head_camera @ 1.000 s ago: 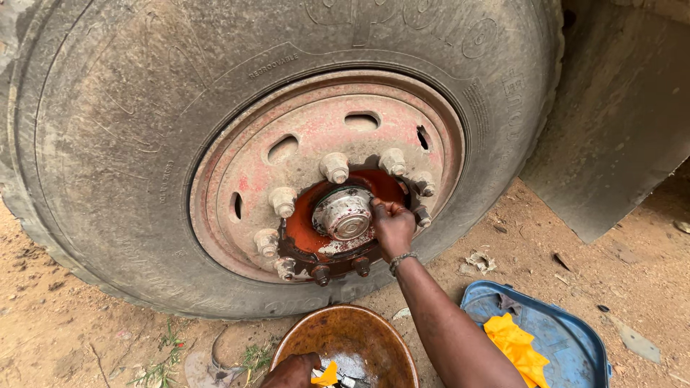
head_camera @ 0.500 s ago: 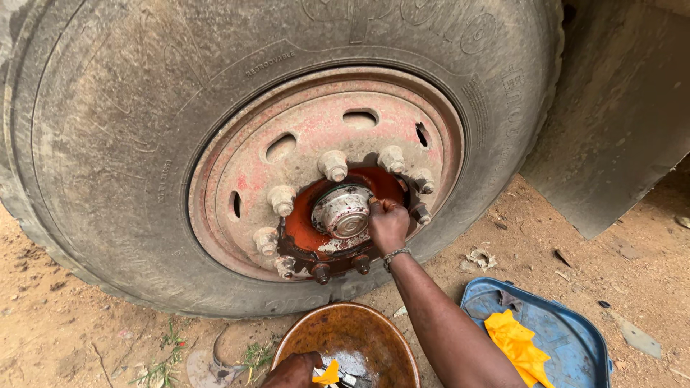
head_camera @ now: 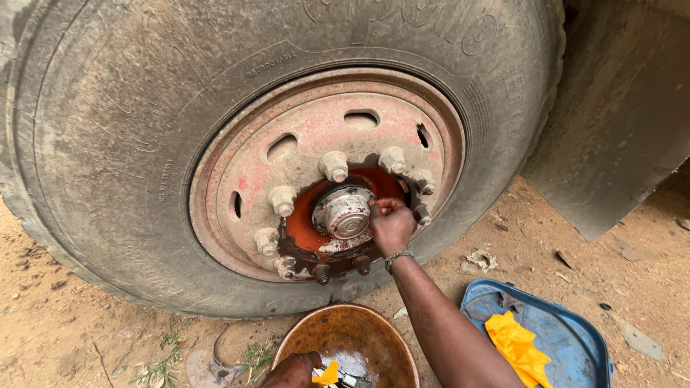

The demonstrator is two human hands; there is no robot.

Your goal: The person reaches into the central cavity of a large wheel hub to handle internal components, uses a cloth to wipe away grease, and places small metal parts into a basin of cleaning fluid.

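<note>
A person crouches on sandy ground beside a large, dusty truck wheel (head_camera: 273, 144). Their right hand (head_camera: 392, 226) reaches into the centre of the wheel, fingers curled and pressed against the right edge of a round, silver-grey hub cap (head_camera: 343, 213). It looks like the hub is being worked on, with the hand gripping or turning something at the cap's rim; exactly what the fingertips pinch is hidden. The next move would likely need a firm grip in a tight space between the cap and the surrounding wheel nuts (head_camera: 334, 167).

The cap sits in the middle of an orange-red hub face, smeared and grimy, ringed by pale, dust-coated nuts on a faded pink rim.

The left hand (head_camera: 295, 370) rests low at the edge of a rusty brown bowl (head_camera: 345, 338), fingers bent over something yellow. A blue tray (head_camera: 568, 338) with a yellow cloth (head_camera: 514, 345) lies just to the right.
</note>
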